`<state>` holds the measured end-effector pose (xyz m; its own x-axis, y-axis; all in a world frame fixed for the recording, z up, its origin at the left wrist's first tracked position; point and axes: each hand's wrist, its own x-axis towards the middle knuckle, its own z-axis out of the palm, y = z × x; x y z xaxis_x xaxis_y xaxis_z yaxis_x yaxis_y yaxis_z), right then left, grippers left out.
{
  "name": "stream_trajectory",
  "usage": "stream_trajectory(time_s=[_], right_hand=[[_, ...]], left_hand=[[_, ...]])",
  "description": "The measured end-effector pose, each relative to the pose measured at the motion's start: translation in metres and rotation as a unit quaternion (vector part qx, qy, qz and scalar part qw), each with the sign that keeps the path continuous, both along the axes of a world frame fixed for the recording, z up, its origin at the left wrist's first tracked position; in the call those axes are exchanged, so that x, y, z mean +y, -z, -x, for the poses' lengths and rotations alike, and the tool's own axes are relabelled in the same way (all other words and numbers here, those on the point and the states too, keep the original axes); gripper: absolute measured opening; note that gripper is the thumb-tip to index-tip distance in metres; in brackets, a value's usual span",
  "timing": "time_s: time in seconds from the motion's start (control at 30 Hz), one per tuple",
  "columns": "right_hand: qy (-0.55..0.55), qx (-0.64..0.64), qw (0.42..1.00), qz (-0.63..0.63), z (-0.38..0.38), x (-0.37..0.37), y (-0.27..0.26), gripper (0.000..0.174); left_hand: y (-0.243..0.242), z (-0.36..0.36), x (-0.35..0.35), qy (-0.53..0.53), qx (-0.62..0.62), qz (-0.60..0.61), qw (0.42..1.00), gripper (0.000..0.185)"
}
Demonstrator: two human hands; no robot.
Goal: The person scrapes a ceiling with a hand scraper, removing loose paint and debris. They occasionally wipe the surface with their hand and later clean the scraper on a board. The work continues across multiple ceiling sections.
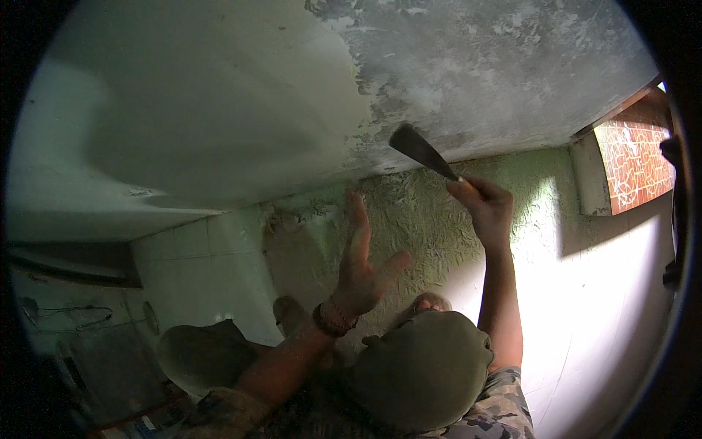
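Observation:
My right hand (485,211) grips the handle of a putty knife (419,149), whose dark blade points up and left in front of the wall. Whether the blade touches the wall I cannot tell. My left hand (364,263), with a bracelet at the wrist, holds nothing and has its fingers apart over the floor. The wall (247,104) has a smooth pale coating on the left and rough, bare grey patches on the right. Curled paint scrapings (433,241) lie thickly along its foot.
My bent knees and bare feet are close below my hands. A doorway with red patterned tiles (639,164) opens at the right. Pale floor tiles (192,247) stretch left, towards a dark recess (82,266) and a grey box-like object (118,367).

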<state>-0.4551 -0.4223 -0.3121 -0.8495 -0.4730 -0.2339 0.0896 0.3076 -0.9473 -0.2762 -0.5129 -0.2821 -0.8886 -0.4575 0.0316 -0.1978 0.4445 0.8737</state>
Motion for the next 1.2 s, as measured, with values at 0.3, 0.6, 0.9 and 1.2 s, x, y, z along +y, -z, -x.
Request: stream_trajectory(time_s=[0.3, 0.6, 0.9, 1.2], right_hand=[[-0.089, 0.027, 0.996, 0.01, -0.038, 0.006, 0.055, 0.039], [-0.099, 0.034, 0.991, 0.084, -0.114, -0.048, 0.151, 0.041], [-0.084, 0.067, 0.981, 0.16, -0.108, -0.084, 0.146, 0.038], [-0.034, 0.048, 0.985, 0.164, -0.112, -0.083, 0.136, 0.04]], left_hand=[[0.043, 0.014, 0.001, -0.171, 0.069, -0.377, 0.908, 0.067], [0.096, 0.019, -0.055, -0.166, 0.118, -0.447, 0.871, 0.028], [0.084, 0.034, -0.075, -0.176, -0.017, -0.314, 0.933, 0.032], [0.12, 0.034, -0.081, -0.199, -0.015, -0.079, 0.977, 0.031]])
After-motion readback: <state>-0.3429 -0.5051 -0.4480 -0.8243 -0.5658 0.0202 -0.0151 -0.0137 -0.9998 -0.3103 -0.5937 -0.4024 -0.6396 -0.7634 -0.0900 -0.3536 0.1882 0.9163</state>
